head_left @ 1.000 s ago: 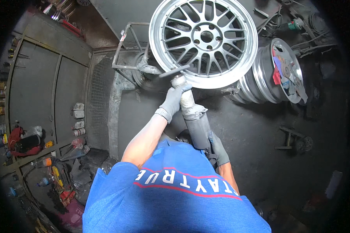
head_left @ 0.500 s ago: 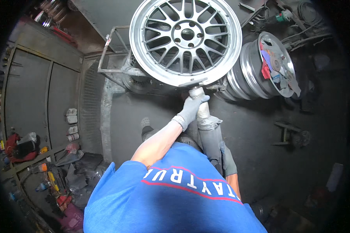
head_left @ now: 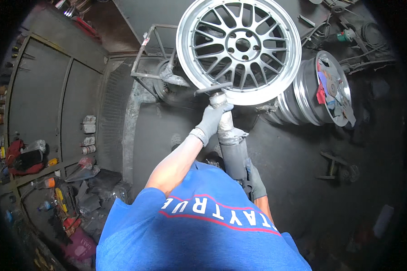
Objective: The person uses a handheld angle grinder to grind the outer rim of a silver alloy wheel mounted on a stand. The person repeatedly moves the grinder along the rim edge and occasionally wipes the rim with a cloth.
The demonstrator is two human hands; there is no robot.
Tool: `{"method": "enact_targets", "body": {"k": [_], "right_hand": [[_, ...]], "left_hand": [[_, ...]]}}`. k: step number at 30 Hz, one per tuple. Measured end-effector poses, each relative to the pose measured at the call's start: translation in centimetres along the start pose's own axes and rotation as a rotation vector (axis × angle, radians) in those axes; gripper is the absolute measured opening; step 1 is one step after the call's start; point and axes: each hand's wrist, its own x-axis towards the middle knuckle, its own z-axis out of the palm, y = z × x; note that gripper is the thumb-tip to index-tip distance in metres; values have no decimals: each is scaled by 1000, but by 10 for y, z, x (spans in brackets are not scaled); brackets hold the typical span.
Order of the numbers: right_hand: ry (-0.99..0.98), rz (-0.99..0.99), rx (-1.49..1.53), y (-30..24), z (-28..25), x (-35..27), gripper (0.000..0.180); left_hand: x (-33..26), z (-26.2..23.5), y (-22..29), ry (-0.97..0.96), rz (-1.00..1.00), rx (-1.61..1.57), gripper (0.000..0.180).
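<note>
A silver multi-spoke car wheel rim (head_left: 273,91) faces up ahead of me. Both my gloved hands hold a dusty grey angle grinder (head_left: 234,159). My left hand (head_left: 211,121) is closed round its pale, wrapped front part, just behind the head. Lower down, my right hand (head_left: 256,181) is wrapped along the rear of the body, its fingers partly hidden. The thin grinder disc (head_left: 213,89) appears nearly edge-on and tilted at the rim's lower left lip. Whether it touches the metal I cannot tell.
Beside the rim at right lie stacked wheels (head_left: 309,95), with rags and abrasive pieces (head_left: 332,90) in one. A metal frame (head_left: 142,74) stands at left. Bags and clutter (head_left: 92,192) fill the lower left. A small stand (head_left: 332,165) is on the right floor.
The grinder has moved left along the rim's lower edge, and its disc is tilted more. The surroundings have shifted rightward in view. Both hands keep their hold.
</note>
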Motion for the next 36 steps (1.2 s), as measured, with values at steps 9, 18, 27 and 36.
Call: {"method": "enact_targets", "body": {"k": [9,18,27,36], "right_hand": [[-83,-117,60,3,22,28,62],[146,-236,-241,43,-73,-11,61],[319,-110,190,90,-35,-35,66],[280,-47,373,78,154,-64,69]], "left_hand": [[16,-28,16,-8,6,-24,32],[-17,28,-56,-134,-243,-120,27],[-5,46,-62,-355,-337,33,43],[-9,-28,0,-387,-415,203,43]]}}
